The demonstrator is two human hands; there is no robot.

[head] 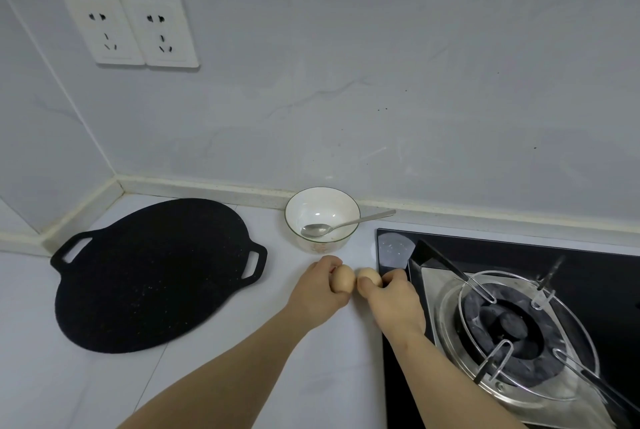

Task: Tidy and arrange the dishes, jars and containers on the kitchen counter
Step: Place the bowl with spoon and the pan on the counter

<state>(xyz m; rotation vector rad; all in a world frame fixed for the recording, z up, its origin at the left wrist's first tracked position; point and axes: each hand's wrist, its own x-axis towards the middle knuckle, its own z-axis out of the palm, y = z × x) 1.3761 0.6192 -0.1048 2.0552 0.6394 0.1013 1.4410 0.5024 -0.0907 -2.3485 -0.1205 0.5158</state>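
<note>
Head view, the only one, shows both hands low over the white tabletop [329,376], just in front of the bowl [322,202]. The left hand [320,285] has its fingers curled round the left egg [344,282], and the right hand [394,297] pinches the right egg [370,278] at its fingertips. The two eggs sit just beside each other, though whether they touch, or rest on the tabletop, I cannot tell. Eggs are light and stiff but thin-shelled and prone to roll, so they likely want a loose cradle round the broad middle, not a squeeze at the ends, and a gentle set-down. The bowl stands upright near the back wall, between the black griddle pan [152,273] and the gas stove [519,324]. It looks like glazed ceramic: smooth, breakable, best taken by the rim or cupped at its wall. Inside lies only a metal spoon [346,223], scoop down on the bottom, handle leaning out over the rim toward the stove. It would probably slide or tip out if the bowl is tilted. The pan lies flat with a loop handle at each side and looks heavy enough for two hands.
</note>
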